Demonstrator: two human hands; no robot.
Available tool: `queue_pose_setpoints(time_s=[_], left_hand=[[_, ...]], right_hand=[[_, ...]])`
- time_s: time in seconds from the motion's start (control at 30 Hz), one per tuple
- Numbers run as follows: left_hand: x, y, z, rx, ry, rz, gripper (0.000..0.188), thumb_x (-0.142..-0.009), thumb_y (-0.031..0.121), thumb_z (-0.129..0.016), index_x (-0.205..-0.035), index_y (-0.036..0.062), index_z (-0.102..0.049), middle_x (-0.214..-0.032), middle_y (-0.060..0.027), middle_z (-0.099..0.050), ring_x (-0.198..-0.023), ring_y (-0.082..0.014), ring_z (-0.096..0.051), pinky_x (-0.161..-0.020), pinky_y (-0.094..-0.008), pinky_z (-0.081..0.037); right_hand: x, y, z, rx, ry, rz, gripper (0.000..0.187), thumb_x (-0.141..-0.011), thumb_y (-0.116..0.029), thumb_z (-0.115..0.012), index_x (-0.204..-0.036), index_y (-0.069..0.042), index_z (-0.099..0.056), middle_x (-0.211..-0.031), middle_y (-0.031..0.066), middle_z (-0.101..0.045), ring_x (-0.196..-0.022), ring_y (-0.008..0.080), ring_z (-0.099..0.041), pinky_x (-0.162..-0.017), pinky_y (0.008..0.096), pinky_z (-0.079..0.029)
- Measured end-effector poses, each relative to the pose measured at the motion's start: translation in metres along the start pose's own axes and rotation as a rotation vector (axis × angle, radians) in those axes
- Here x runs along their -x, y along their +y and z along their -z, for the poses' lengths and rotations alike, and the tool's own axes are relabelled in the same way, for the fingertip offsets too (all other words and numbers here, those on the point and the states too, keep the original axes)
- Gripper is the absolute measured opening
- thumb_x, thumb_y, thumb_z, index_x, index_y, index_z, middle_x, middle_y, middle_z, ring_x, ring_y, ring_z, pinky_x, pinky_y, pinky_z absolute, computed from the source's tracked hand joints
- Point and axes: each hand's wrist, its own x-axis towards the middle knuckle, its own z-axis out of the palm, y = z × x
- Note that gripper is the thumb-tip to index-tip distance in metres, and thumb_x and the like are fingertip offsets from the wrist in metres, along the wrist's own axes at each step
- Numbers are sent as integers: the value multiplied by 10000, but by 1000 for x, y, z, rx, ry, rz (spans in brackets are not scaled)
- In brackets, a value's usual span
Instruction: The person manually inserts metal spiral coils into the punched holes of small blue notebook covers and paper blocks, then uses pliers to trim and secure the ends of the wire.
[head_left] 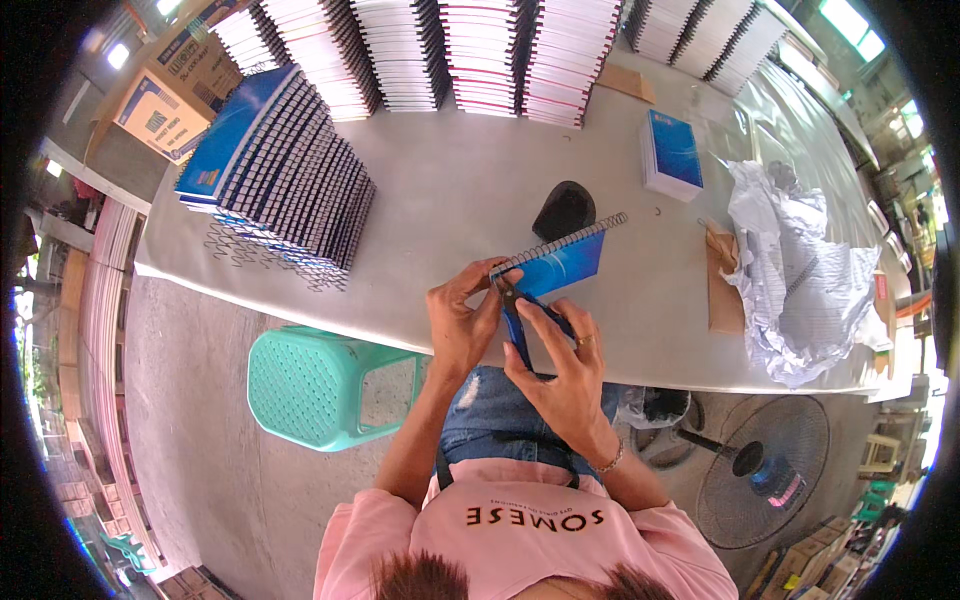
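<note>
Blue-covered, small rectangular notebook point(565, 266), bound along its upper edge by a dark metal wire coil point(575, 237), held over the grey-white covered bench point(430, 170), just on the near side of a black rounded pad point(566, 208); contact with the bench uncertain. Left hand point(466, 320): narrowed, fingertips pinching the coil's left end beside the cover corner. Right hand point(568, 368): curled around dark-nosed pliers with blue handles point(514, 328), nose at the same coil end; bite on the wire hidden, impossible to tell.

Chief hazard, by judgement: a nipped left fingertip, from working so close to the pliers' nose. Second: a slip off the thin wire under uneven squeeze, with possible scratching of the cover corner. Third: a twist of the whole notebook, from support at one end only. Also possible: a crushed end loop, from excess pressure, with stiff page-turning as a result. Curled wire scrap point(657, 211) farther right: apt to mark any cover slid over it. At left, tall stack of blue wire-bound notebooks point(300, 160), with jutting wire coils point(268, 256) at its base: liable to snag a passing hand.
</note>
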Motion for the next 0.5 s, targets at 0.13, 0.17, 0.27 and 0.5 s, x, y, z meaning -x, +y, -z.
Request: queue_pose_setpoints(time_s=[0.13, 0.17, 0.27, 0.5], left_hand=[[0, -2, -1, -78, 25, -72, 197, -833, 3, -649, -1014, 15, -723, -898, -119, -739, -871, -187, -727, -719, -289, -542], [0, 0, -1, -104, 24, -81, 212, -825, -14, -639, -1021, 11, -718, -906, -110, -739, -862, -178, -719, -737, -288, -542], [2, 4, -3, -175, 27, -102, 253, -805, -50, -620, -1035, 10, -707, -926, -100, -737, -846, -166, -706, -773, -291, -543], [9, 11, -4, -258, 23, -159, 241, -814, -13, -653, -1043, 43, -703, -891, -121, -726, -795, -182, -709, -735, -319, -555]], right_hand=[[2, 2, 0, -43, -9, -16, 508, -722, -129, -773, -1217, -138, -657, -1107, 114, -570, -909, 290, -592, -779, 398, -505], [2, 2, 0, -49, -15, -22, 506, -716, -116, -773, -1209, -139, -664, -1094, 112, -574, -890, 290, -595, -772, 394, -509], [1, 3, 3, -81, -59, -41, 483, -770, -163, -747, -1234, -112, -625, -1048, 121, -593, -828, 278, -606, -751, 379, -512], [-32, 9, 37, -1552, -589, -929, 440, -960, -309, -541, -1287, -38, -426, -943, 131, -602, -786, 250, -644, -705, 351, -524]])
